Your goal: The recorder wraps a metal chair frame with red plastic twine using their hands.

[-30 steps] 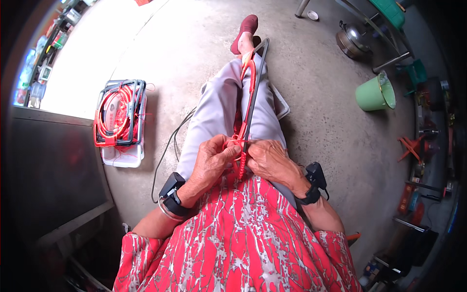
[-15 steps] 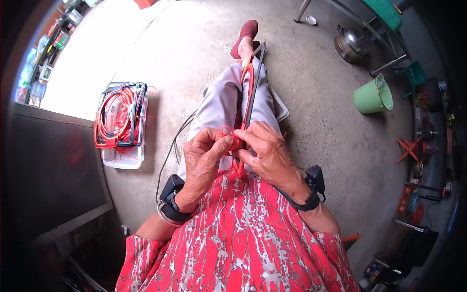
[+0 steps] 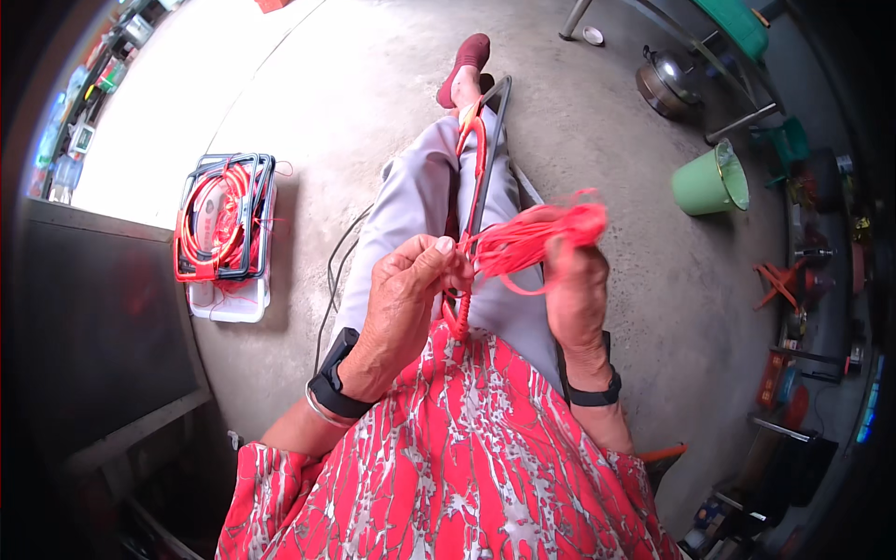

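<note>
A narrow dark metal frame [image 3: 497,121], partly wrapped in red cord [image 3: 461,317], lies lengthwise over my lap and legs. Beside the frame, my left hand [image 3: 401,294] is closed in a pinch on the red cord's strand where it meets the frame. Out to the right, my right hand [image 3: 576,299] grips a loose bundle of red cord [image 3: 532,238], its strands stretching back toward my left fingers. Motion blurs the right fingers and the bundle's end somewhat.
On the floor at left, a white tray [image 3: 257,303] holds dark frames [image 3: 264,177] and red cord. A dark cable [image 3: 329,299] runs beside my leg. Farther right stand a green bucket [image 3: 700,187], a lidded metal pot [image 3: 665,84] and cluttered shelves [image 3: 803,355].
My right hand has moved away from the frame to the right, drawing the red bundle out with it. My left hand has stayed by the frame, still pinching.
</note>
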Tool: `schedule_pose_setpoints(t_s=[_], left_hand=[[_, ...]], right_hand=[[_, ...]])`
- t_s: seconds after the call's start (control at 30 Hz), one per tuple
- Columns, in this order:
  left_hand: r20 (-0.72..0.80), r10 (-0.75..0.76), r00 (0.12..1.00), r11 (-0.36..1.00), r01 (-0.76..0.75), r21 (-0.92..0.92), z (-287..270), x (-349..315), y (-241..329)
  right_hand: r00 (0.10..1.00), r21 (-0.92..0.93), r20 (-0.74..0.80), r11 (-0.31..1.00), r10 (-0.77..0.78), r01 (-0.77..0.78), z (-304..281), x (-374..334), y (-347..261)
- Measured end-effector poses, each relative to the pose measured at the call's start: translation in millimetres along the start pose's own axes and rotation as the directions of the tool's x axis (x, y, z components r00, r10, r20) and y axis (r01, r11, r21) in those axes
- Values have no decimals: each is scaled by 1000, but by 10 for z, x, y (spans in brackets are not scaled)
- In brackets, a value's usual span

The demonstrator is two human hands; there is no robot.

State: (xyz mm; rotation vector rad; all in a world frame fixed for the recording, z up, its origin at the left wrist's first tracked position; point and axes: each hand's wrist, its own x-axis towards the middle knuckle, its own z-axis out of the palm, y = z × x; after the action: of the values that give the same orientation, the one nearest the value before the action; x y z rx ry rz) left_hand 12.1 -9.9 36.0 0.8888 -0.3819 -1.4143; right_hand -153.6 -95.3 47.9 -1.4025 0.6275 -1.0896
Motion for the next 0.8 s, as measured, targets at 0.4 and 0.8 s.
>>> schedule_pose_setpoints(t_s=[0.4, 0.8], left_hand=[[27, -381, 924, 921, 377, 101, -249, -155, -302], [24, -292, 956, 947, 285, 147, -248, -175, -425]], right_hand=[[850, 337, -207, 851, 485, -403, -1701, -786, -85], [775, -239, 3, 753, 632, -613, -366, -591, 166]])
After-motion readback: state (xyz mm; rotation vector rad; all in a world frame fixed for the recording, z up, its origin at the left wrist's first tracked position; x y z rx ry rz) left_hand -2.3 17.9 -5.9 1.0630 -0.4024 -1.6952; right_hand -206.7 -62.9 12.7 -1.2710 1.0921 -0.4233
